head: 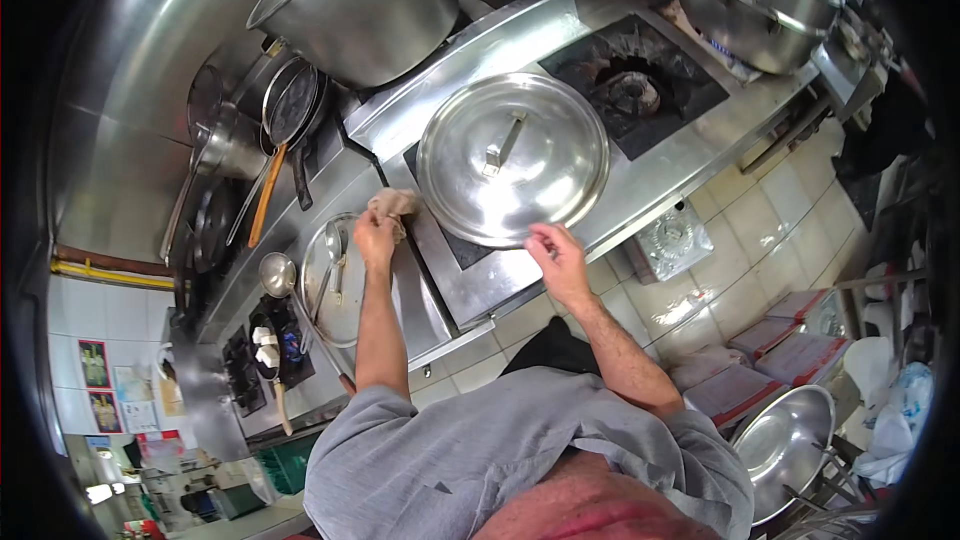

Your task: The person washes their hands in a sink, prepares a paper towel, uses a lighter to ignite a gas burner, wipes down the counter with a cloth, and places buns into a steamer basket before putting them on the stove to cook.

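A large round steel pot lid (465,157) with a strap handle covers a burner on the steel range before me. My right hand (555,259) is at the lid's near rim, fingers curled and partly apart, holding nothing that I can see; whether it touches the rim is unclear. Left of the lid, my left hand (376,236) grips a crumpled beige cloth (395,204) over the steel counter. Just left of that hand lies a round metal tray (349,326) with a ladle and other utensils on it.
An uncovered gas burner (630,94) lies beyond the lid to the right. A big stockpot (367,15) stands behind. Pans and strainers with an orange-handled one (268,195) are at the left. A frying pan (265,337) holds white pieces. Boxes (802,356) and a steel bowl (787,450) are at the lower right.
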Motion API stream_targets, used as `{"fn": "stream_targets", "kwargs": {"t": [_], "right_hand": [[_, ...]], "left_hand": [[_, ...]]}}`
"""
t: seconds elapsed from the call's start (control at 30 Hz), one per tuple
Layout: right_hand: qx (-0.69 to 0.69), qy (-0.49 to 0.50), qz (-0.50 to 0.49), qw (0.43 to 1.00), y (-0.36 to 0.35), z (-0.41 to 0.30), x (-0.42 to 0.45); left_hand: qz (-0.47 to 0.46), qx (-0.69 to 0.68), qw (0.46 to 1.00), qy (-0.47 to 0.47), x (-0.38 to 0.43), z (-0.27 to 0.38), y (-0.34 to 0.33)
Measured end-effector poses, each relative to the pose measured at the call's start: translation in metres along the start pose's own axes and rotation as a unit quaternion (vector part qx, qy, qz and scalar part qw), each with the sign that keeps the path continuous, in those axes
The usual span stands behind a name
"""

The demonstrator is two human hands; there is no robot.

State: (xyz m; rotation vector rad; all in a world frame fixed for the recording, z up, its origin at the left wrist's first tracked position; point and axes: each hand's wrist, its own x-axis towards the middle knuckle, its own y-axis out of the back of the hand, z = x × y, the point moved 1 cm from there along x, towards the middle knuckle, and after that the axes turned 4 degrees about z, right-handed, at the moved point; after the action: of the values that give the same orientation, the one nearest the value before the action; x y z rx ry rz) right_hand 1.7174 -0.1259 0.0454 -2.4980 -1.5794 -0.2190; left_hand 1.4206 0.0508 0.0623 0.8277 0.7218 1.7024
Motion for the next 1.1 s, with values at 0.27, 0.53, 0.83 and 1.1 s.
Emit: {"fn": "stream_targets", "kwargs": {"t": [0.27,0.53,0.83,1.1], "right_hand": [[0.519,-0.274,-0.168,0.792,-0.087,-0.055,0.052],[-0.103,0.121,-0.029,0.987,-0.079,-0.03,0.217],[-0.561,0.193,-0.134,0.794,-0.147,0.041,0.373],[-0.603,0.158,-0.192,0.758,-0.15,0.031,0.384]], "left_hand": [[-0.084,-0.214,0.917,-0.326,-0.092,0.137,0.051],[-0.094,-0.209,0.957,-0.177,-0.121,0.086,0.046],[-0.032,-0.179,0.983,0.001,-0.146,0.055,0.036],[-0.09,-0.164,0.982,0.035,-0.153,0.082,0.015]]}}
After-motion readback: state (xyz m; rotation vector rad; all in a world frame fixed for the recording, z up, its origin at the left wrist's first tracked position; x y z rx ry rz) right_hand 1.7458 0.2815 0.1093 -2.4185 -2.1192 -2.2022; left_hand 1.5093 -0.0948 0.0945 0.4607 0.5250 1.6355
